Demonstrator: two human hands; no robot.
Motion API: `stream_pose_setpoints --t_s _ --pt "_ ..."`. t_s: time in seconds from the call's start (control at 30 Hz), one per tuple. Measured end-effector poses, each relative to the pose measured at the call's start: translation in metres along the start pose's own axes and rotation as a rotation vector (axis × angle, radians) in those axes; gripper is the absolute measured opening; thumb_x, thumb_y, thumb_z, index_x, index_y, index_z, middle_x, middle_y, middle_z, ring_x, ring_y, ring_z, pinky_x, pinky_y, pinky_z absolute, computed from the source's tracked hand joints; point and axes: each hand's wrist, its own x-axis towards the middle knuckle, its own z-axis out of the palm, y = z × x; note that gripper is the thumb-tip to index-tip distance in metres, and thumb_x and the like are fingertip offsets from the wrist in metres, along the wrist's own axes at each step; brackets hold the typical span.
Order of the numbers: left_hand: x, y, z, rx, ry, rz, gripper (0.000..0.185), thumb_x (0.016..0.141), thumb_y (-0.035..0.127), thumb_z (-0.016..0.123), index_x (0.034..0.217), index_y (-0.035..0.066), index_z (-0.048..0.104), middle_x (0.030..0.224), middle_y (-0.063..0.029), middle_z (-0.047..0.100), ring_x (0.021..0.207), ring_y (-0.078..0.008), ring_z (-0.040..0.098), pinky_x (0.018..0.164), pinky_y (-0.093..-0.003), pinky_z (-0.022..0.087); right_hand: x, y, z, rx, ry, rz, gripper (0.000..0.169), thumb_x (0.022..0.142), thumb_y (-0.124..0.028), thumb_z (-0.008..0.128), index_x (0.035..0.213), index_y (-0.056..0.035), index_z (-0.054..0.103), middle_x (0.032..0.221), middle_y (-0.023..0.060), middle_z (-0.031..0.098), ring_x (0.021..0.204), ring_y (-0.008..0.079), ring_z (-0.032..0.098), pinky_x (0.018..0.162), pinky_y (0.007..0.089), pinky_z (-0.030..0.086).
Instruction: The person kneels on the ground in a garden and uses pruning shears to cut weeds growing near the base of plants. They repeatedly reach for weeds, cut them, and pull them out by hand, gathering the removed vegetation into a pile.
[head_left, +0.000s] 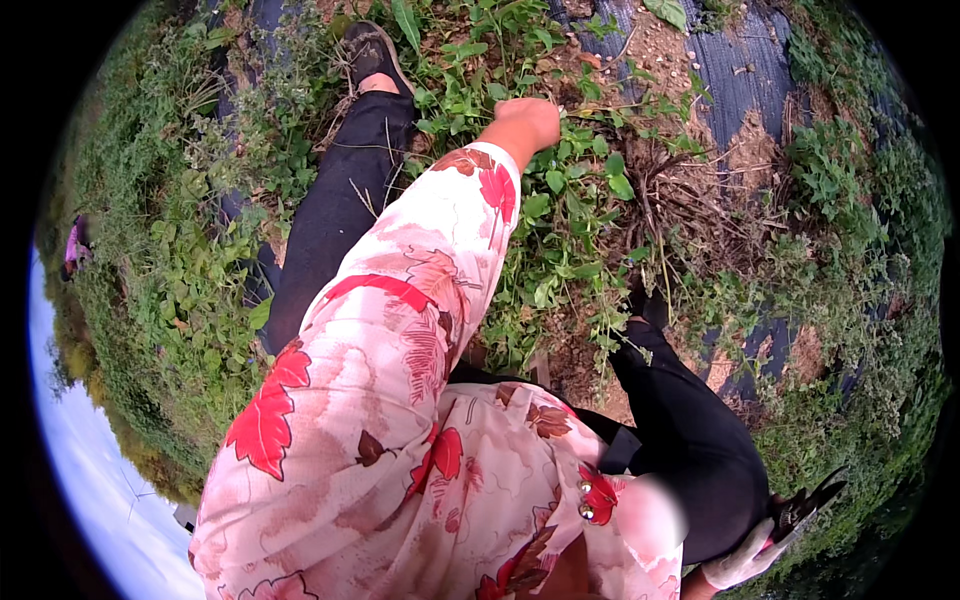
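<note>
My bare left hand (527, 122) is closed in a fist low among leafy green weeds (559, 176), at the end of a floral sleeve. A thin stem runs out from the right side of the fist; the fingers are mostly turned away from view. At the lower right, beside my bent knee, my right hand (739, 564) wears a whitish glove. It grips a dark tool with metal blades, apparently pruning shears (802, 510), pointing outward and away from the weeds.
Torn black ground-cover sheeting (739, 82) lies over bare soil at the upper right. A clump of dry stalks (675, 199) is right of the weeds. My shoe (371, 52) stands at the upper left. Far left, a person in pink (76, 244) is among the plants.
</note>
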Motion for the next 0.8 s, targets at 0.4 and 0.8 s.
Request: stream_pose_setpoints --t_s 0.4,0.8 --pt "-0.07 -0.078 0.016 -0.015 0.162 0.11 0.029 0.082 0.017 0.055 0.11 0.014 0.061 0.104 -0.0161 0.063 0.099 -0.0337 0.059 0.085 -0.0423 0.046 -0.006 0.004 -0.001 0.048 0.041 0.046 0.049 0.089 -0.007 0.049 0.131 0.0123 0.034 0.125 0.0258 0.049 0.111 0.0269 0.052 0.1 0.0375 0.035" --pt "-0.188 -0.05 0.069 -0.309 0.117 0.581 0.032 0.083 0.036 0.057 0.079 0.005 0.056 0.071 -0.0194 0.057 0.073 -0.0364 0.058 0.064 -0.0445 0.043 -0.012 -0.009 0.005 -0.087 0.019 -0.025 0.049 0.085 -0.006 0.048 0.13 0.0095 0.039 0.12 0.0201 0.053 0.109 0.0259 0.051 0.099 0.037 0.034"
